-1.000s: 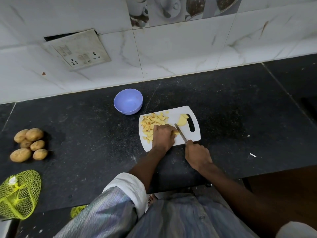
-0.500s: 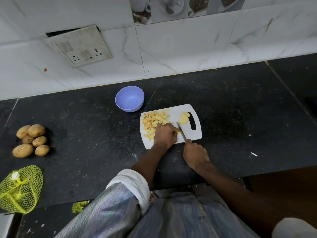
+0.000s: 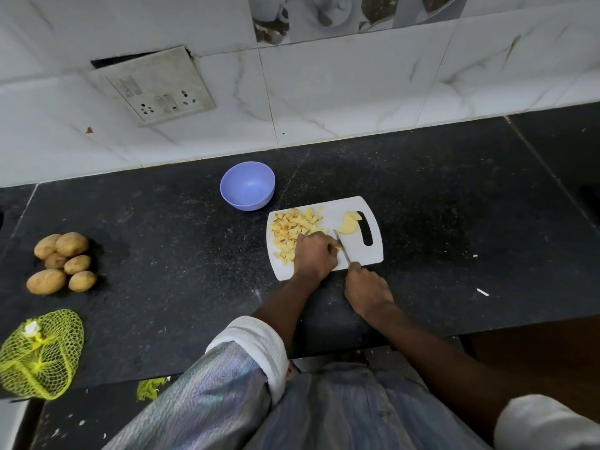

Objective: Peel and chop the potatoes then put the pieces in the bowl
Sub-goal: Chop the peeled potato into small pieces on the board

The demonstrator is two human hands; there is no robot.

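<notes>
- Dark speckled stone counter [image 3: 162, 222] against a white marbled tile wall, with a switch plate [image 3: 152, 86] hanging askew above.
- At centre, white cutting board [image 3: 367, 254] lying just beside an empty lilac bowl [image 3: 247, 185].
- Heaped on the board's left half: chopped potato pieces [image 3: 292, 227], some with reddish-brown edges; two larger peeled potato slices [image 3: 350, 224] waiting near the handle slot.
- Left hand [image 3: 315, 254] knuckles-up on the board, fingers curled down on a potato piece [image 3: 338, 246] barely visible at the fingertips.
- Right hand [image 3: 367, 292] wrapped around the handle of a knife [image 3: 341, 250], blade angled across the board and meeting the held piece.
- Well off to the left, six unpeeled potatoes [image 3: 61, 263] in a loose pile; below them a yellow mesh bag [image 3: 39, 355], looking largely slack.
- Step in hand, judging by the scene: dicing the first potato, nearly done, with nothing yet in the bowl.
- Next move likely to call for short, steady cuts with the guiding fingertips tucked clear of the edge, then the two slices, then scraping the heap into the bowl.
- Bulk of the task apparently still ahead, given the unpeeled pile.
</notes>
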